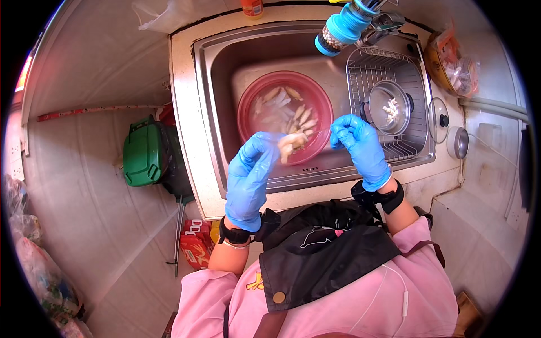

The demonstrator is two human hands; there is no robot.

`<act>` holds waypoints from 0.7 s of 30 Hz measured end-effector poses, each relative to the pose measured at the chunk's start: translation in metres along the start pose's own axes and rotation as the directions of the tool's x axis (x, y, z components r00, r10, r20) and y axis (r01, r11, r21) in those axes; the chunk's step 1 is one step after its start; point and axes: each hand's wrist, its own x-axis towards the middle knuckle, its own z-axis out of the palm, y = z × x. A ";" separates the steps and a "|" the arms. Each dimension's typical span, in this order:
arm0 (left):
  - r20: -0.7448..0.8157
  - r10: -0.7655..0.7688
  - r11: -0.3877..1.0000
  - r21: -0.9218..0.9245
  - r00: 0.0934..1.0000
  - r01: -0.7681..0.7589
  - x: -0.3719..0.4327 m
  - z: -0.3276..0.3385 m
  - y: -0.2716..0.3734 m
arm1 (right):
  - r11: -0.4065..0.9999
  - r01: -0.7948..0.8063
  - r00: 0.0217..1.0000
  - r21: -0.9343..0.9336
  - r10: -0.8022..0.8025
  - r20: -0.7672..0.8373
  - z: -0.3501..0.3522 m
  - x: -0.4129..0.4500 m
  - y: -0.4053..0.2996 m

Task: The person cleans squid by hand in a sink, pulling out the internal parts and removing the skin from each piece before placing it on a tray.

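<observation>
My left hand [253, 169], in a blue glove, grips a pale chicken foot [288, 145] over the near rim of a red plastic basin [244, 112]. My right hand [355, 145], gloved too, has its fingers pinched together right of the basin; a thin strand seems to run from it towards the foot. Whether the fingertips hold the strand is too small to tell. Several more chicken feet [305, 118] lie in cloudy water in the basin, beside whitish translucent pieces [281, 103]. A pot [376, 126] with small pale pieces [392, 110] stands to the right.
The basin stands in a steel sink [224, 84]. A wire rack [359, 76] surrounds the pot. Above hangs a blue tap filter [334, 36]. A glass lid [435, 116] and a round metal container [457, 143] are at the right, a green bin [142, 152] at the left.
</observation>
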 end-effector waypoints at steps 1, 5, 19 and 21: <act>-0.015 0.000 0.999 -0.047 1.000 -0.001 0.000 -0.003 -0.002 | 1.000 0.005 1.000 -0.004 -0.005 -0.004 -0.001 0.000 0.001; -0.154 -0.104 0.975 -0.211 0.983 0.070 -0.005 -0.020 -0.014 | 1.000 0.010 1.000 -0.017 -0.011 -0.016 -0.003 0.003 0.007; -0.204 0.015 0.968 -0.243 0.979 -0.065 -0.002 -0.027 0.001 | 0.964 0.024 0.998 -0.265 -0.039 -0.049 -0.011 0.042 0.062; -0.253 -0.046 0.941 -0.337 0.966 -0.044 -0.003 -0.029 0.001 | 0.941 0.030 0.997 -0.336 -0.054 -0.062 -0.009 0.054 0.077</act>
